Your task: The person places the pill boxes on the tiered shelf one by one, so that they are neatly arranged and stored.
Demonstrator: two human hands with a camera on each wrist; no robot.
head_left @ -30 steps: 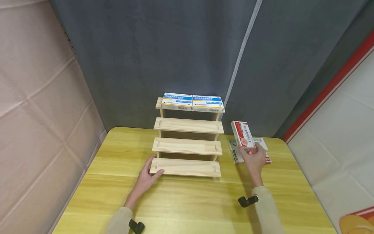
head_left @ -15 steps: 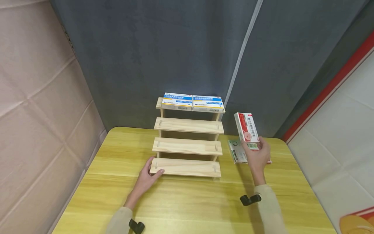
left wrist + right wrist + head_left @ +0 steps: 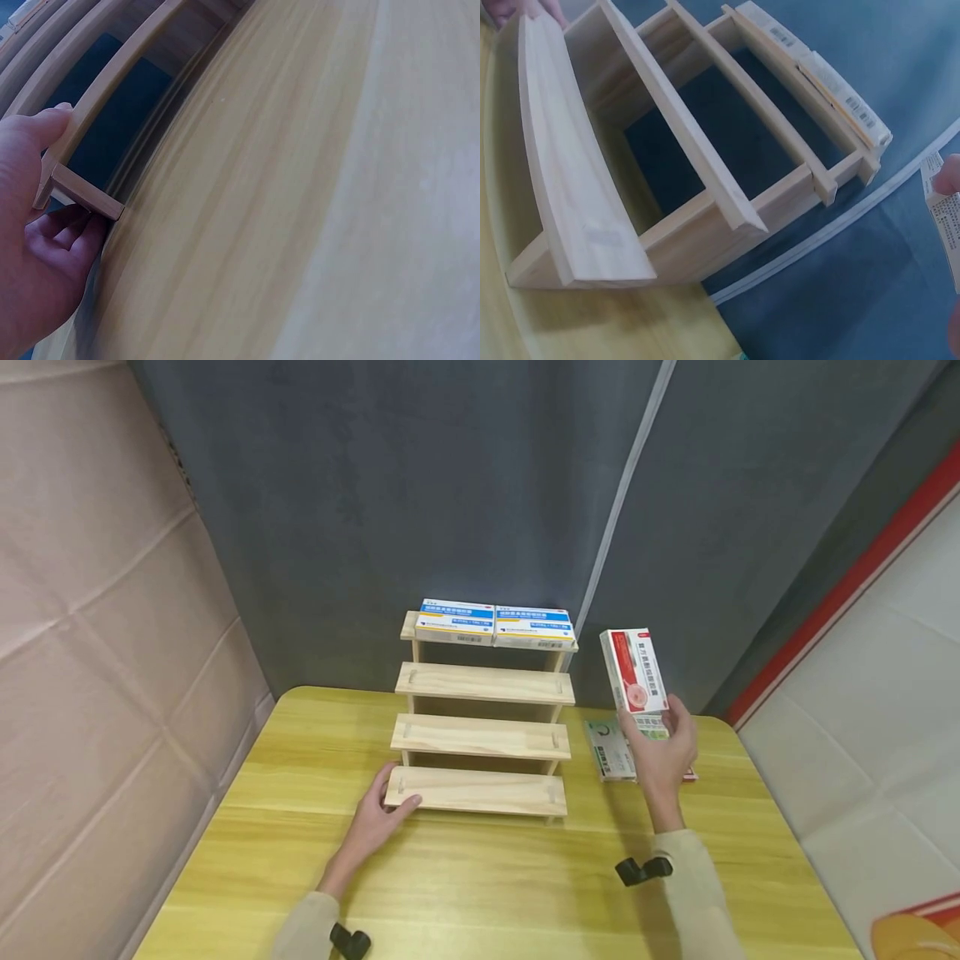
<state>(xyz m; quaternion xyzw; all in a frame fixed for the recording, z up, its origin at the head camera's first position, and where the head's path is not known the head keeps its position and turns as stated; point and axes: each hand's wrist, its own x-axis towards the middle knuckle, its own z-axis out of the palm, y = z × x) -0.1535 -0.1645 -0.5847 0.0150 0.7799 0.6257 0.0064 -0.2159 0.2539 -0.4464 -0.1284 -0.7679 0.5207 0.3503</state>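
Observation:
My left hand [image 3: 372, 818] grips the left end of the lowest step of a tiered wooden display rack [image 3: 480, 789]. Its thumb lies on top of the board, and in the left wrist view the fingers [image 3: 71, 232] reach behind the end support. On the right, my right hand [image 3: 662, 758] holds a red-and-white medicine box [image 3: 634, 672] by its near end, between thumb and fingers. That box is raised above other medicine boxes [image 3: 611, 752] on the table, partly hidden by the hand. Only a narrow side of the held box [image 3: 946, 217] shows in the right wrist view.
Two blue-and-white medicine boxes [image 3: 455, 621] lie side by side on the rack's top step. A dark grey curtain [image 3: 390, 510] hangs behind the wooden table [image 3: 300, 760]. Pale panels stand at left and right.
My right hand has carried the red-and-white medicine box up and away from the boxes on the table, slightly to the right. My left hand stays on the rack.

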